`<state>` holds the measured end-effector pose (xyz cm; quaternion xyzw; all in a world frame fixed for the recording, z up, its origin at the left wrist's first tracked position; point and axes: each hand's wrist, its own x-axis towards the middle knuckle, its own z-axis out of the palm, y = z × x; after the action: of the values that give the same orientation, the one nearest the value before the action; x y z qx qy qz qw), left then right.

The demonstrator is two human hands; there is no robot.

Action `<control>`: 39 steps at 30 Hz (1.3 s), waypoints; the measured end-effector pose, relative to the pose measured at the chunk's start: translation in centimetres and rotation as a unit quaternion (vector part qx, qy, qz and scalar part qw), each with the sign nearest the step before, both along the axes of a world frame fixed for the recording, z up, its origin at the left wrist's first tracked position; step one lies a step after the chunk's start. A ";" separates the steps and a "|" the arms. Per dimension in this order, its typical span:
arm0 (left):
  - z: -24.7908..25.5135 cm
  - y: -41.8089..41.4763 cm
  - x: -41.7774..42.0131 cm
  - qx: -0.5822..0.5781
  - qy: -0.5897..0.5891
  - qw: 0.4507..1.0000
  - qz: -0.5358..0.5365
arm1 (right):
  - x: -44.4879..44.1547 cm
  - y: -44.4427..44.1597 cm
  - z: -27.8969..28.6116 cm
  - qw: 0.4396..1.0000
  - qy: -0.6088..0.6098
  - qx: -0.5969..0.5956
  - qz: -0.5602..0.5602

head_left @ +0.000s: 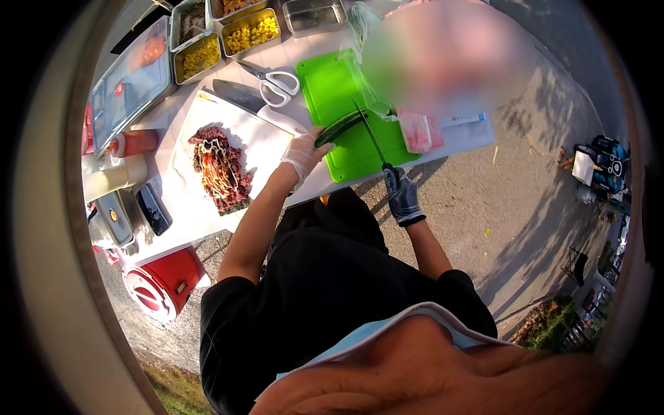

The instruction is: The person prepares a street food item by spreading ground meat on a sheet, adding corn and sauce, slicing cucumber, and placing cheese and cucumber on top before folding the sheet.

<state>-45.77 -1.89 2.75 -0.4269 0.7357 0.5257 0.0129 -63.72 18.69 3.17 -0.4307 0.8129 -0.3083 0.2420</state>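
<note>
My left hand point(306, 151), in a clear plastic glove, holds the near end of a cucumber point(340, 127) on a green cutting board point(332, 88). In my right hand point(402, 194), in a dark glove with a clear one over it, is a knife point(374, 140) by its handle. Its blade lies across the far end of the cucumber. Left of the board, dark purple rice on seaweed point(220, 171), topped with orange strips and pale sauce, rests on a white sheet point(181, 122).
White-handled scissors point(277, 85) and a wide blade point(238, 95) lie behind the sheet. Metal containers of yellow pieces point(252, 35), a lidded plastic box point(132, 85), a sauce bottle point(134, 143) and a phone point(153, 209) stand around it. A red cooler point(174, 275) is below the table edge.
</note>
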 end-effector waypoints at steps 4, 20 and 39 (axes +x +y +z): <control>0.5 0.2 -0.6 -0.109 -0.072 0.990 -0.051 | 1.0 0.0 0.6 0.996 0.004 0.065 0.056; 0.3 0.7 -0.4 -0.085 -0.072 0.993 -0.038 | 2.2 -1.3 1.1 0.995 -0.005 0.088 0.050; 0.6 -4.9 -8.5 -0.419 -0.061 0.905 -0.040 | 2.6 3.4 1.1 0.950 -0.248 0.118 -0.150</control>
<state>-54.24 -6.74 3.33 -0.3944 0.9023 0.1413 -0.1011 -61.08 22.13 4.31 -0.1824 0.8129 -0.3403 0.4361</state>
